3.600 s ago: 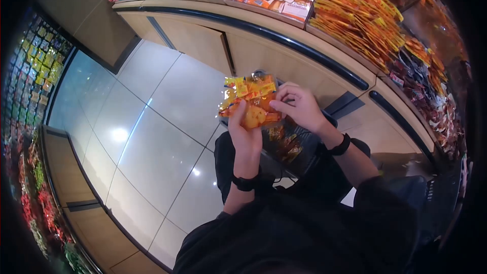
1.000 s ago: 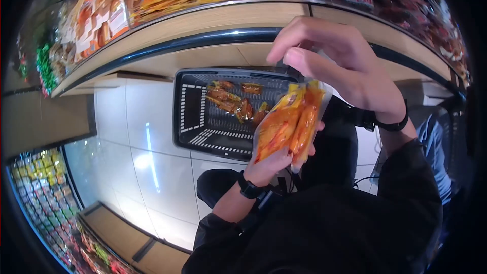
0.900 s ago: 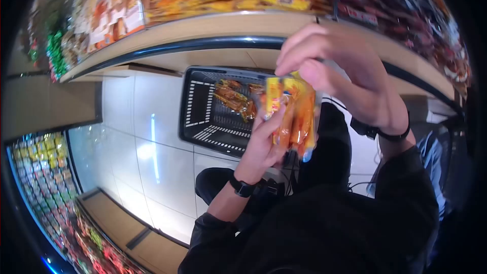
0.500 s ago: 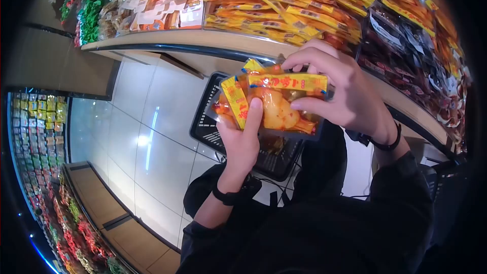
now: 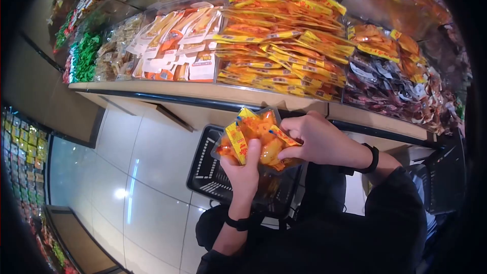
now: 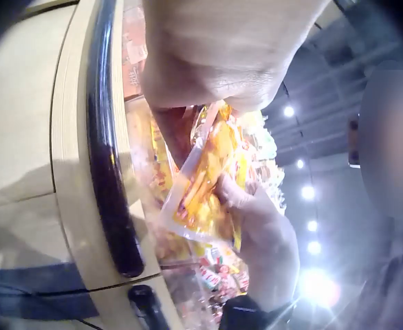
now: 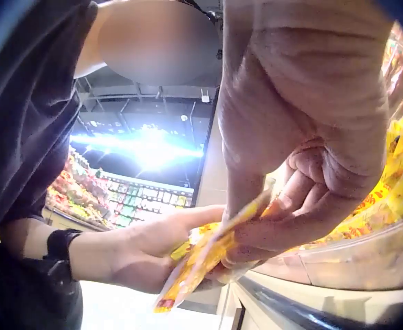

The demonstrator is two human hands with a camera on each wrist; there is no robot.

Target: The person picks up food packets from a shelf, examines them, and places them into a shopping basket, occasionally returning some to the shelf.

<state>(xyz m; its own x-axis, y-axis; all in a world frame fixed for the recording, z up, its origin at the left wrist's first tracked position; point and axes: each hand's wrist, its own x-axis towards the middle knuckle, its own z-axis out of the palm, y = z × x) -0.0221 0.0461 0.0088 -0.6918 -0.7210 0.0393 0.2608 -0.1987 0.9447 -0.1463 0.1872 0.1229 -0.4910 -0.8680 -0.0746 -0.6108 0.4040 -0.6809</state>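
Observation:
Several clear packets of orange food with yellow labels [image 5: 236, 142] are fanned out in front of the person in the head view. The left hand [image 5: 243, 172] grips them from below, its thumb lying across the front. At their right side, the right hand [image 5: 322, 139] pinches a packet [image 5: 274, 149] between thumb and fingers. In the left wrist view the right hand [image 6: 263, 240] holds the packet [image 6: 212, 185] by its edge. The right wrist view shows a packet [image 7: 208, 254] edge-on between the left hand [image 7: 139, 251] and the right hand [image 7: 298, 130].
Beneath the hands a black basket [image 5: 203, 172] stands on the tiled floor [image 5: 157, 193]. A wooden counter with a dark rail [image 5: 172, 100] runs across the front, bearing piles of yellow-orange packets [image 5: 284, 45], white packets [image 5: 175, 45] and dark packets [image 5: 375, 91]. Another shelf [image 5: 23, 152] is at the left.
The right hand has turned from above the packets to their right side, where it now pinches one. The left hand keeps its grip on the fanned packets; more of the counter shows.

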